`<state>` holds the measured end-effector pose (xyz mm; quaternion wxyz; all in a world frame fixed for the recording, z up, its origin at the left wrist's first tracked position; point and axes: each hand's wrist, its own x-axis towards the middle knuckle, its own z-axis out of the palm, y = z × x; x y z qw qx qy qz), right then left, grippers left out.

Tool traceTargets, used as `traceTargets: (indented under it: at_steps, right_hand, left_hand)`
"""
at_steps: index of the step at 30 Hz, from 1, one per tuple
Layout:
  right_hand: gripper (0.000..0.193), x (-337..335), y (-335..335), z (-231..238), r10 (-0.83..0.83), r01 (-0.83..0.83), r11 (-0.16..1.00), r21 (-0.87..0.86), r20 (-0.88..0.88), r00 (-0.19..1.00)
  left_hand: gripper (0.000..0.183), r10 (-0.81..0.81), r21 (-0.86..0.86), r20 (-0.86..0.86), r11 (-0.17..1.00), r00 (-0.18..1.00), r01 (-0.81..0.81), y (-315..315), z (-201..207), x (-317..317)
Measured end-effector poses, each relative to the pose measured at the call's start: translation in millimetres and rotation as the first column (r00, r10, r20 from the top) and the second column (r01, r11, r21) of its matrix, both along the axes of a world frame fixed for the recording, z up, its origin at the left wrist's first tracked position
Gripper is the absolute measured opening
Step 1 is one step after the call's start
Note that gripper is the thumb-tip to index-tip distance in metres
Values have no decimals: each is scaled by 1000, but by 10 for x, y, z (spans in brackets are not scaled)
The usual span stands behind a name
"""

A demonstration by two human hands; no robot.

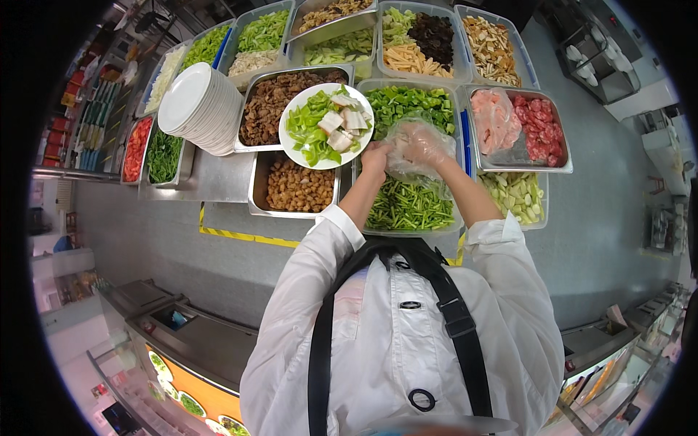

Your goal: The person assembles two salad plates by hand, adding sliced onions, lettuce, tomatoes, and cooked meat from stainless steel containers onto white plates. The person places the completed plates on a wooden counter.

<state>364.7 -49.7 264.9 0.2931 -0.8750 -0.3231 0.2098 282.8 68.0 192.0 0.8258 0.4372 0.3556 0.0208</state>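
Observation:
My left hand (374, 157) is closed, its fingertips at the edge of a crumpled clear plastic bag (400, 168). It is right beside the rim of a white plate (292, 151). On that plate lie cut green peppers (303, 126) and pale sliced meat chunks (342, 134). The plate sits over the corners of neighbouring pans. My right hand (425, 145), covered in thin clear plastic, has its fingers curled into the bag; what lies inside is hard to make out. Beneath the bag are bins of chopped green peppers (407, 104) and cut green stalks (407, 208).
A tall stack of white plates (200, 109) leans at the left. Pans of browned meat (273, 109) and brown cubes (299, 187) stand beside it. Raw meat (538, 129) fills a pan at right. More vegetable bins line the back. Behind me runs a counter (211, 349).

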Motion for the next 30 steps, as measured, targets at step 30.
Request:
traceTargets:
  at_steps: [30]
  right_hand:
    - [36, -434, -323, 163, -356, 340, 934, 108, 237, 904]
  left_hand:
    - [17, -53, -280, 244, 952, 968, 123, -297, 309, 11]
